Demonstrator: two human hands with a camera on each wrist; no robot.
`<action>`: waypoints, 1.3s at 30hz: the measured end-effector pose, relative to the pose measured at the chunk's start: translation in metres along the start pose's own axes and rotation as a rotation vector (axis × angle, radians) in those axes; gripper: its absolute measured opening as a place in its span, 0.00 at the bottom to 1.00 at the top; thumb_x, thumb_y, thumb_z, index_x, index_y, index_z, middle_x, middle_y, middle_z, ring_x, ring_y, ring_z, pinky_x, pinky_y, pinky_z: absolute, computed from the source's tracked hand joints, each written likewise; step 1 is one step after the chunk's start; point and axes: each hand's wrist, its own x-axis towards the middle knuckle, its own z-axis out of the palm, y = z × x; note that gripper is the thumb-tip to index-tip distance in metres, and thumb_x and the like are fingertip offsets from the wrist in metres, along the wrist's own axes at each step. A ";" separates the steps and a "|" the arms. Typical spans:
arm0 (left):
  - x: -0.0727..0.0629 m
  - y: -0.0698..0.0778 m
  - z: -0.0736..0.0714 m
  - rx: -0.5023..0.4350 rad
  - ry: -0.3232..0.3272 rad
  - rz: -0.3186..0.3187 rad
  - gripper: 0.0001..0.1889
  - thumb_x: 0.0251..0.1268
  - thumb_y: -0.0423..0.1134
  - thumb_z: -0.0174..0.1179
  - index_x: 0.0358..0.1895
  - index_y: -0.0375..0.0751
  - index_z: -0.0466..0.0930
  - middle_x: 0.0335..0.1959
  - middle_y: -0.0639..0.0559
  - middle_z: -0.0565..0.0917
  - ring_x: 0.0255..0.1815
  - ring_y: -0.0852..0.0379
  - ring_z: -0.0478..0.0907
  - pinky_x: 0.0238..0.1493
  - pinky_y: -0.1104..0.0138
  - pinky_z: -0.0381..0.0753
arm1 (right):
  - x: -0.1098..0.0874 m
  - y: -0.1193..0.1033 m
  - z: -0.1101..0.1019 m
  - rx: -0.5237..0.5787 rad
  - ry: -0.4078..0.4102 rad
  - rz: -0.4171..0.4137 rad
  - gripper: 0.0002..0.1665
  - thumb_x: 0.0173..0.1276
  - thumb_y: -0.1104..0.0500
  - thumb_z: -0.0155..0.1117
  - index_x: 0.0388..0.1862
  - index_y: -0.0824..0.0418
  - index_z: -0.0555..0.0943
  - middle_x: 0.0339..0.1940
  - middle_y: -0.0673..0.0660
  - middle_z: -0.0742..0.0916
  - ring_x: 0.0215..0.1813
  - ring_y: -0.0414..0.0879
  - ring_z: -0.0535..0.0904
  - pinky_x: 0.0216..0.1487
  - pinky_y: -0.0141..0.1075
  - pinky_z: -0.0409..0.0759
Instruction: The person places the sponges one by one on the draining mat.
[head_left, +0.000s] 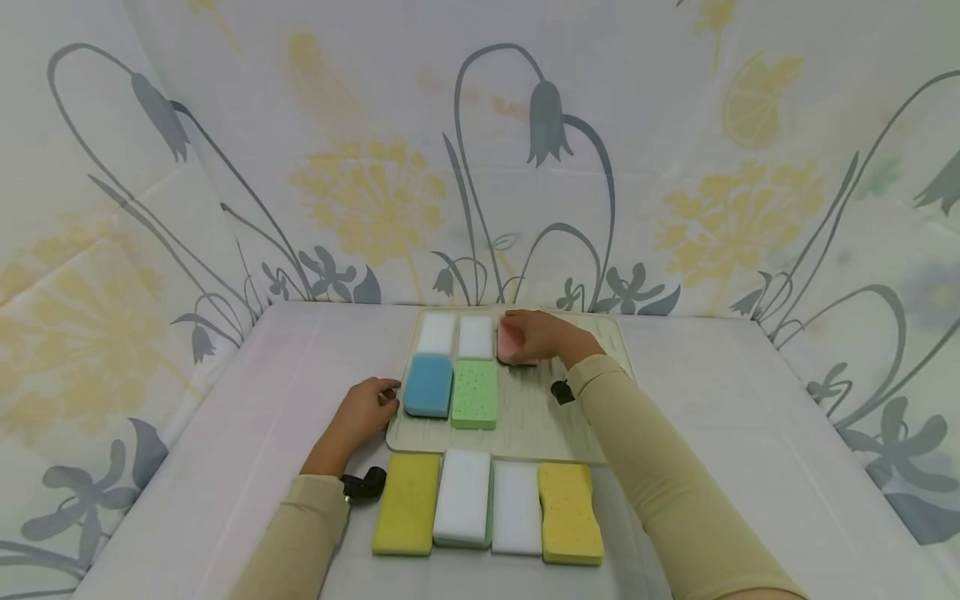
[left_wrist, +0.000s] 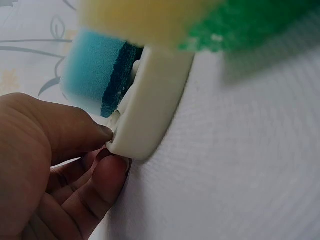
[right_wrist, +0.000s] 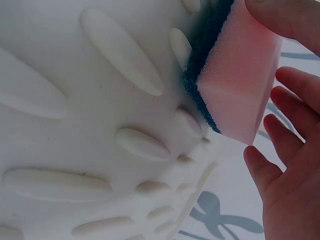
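My right hand (head_left: 545, 333) holds a pink sponge (head_left: 511, 340) at the far middle of a cream ribbed tray (head_left: 558, 425). In the right wrist view the pink sponge (right_wrist: 240, 80) has a dark blue scouring layer facing the tray; the thumb and fingers (right_wrist: 285, 140) lie along its sides. At the tray's left edge, my left hand (head_left: 365, 411) pinches the rim between thumb and finger, as the left wrist view shows beside the tray wall (left_wrist: 150, 110). Nearby on the tray are a blue sponge (head_left: 428, 385), a green sponge (head_left: 475, 393) and two white sponges (head_left: 436, 334).
In front of the tray, a row lies on the white cloth: an olive-yellow pad (head_left: 406, 504), a white sponge with a green underside (head_left: 462, 497), a white sponge (head_left: 516, 508) and a yellow wavy-sided sponge (head_left: 570, 512). A flower-patterned curtain (head_left: 480, 208) stands behind.
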 end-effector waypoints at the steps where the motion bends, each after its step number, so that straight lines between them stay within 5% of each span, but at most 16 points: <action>1: 0.000 0.000 0.000 -0.004 -0.004 -0.003 0.20 0.68 0.35 0.55 0.62 0.32 0.76 0.46 0.41 0.81 0.43 0.50 0.81 0.37 0.63 0.81 | -0.001 0.000 0.000 0.000 0.000 -0.002 0.51 0.59 0.46 0.66 0.78 0.57 0.57 0.78 0.57 0.62 0.78 0.55 0.56 0.75 0.48 0.59; 18: 0.000 0.004 -0.002 0.029 -0.006 0.017 0.21 0.69 0.36 0.54 0.62 0.31 0.75 0.48 0.39 0.82 0.47 0.46 0.81 0.45 0.56 0.81 | -0.041 -0.013 -0.011 -0.069 0.016 -0.075 0.45 0.65 0.41 0.61 0.76 0.57 0.62 0.77 0.60 0.64 0.77 0.58 0.59 0.75 0.51 0.59; 39: -0.002 0.004 -0.002 0.041 -0.019 0.010 0.21 0.69 0.36 0.53 0.63 0.31 0.74 0.50 0.37 0.81 0.47 0.46 0.80 0.43 0.57 0.81 | -0.126 -0.035 0.000 -0.098 0.008 -0.124 0.43 0.65 0.40 0.63 0.74 0.54 0.65 0.75 0.60 0.67 0.77 0.59 0.58 0.71 0.56 0.62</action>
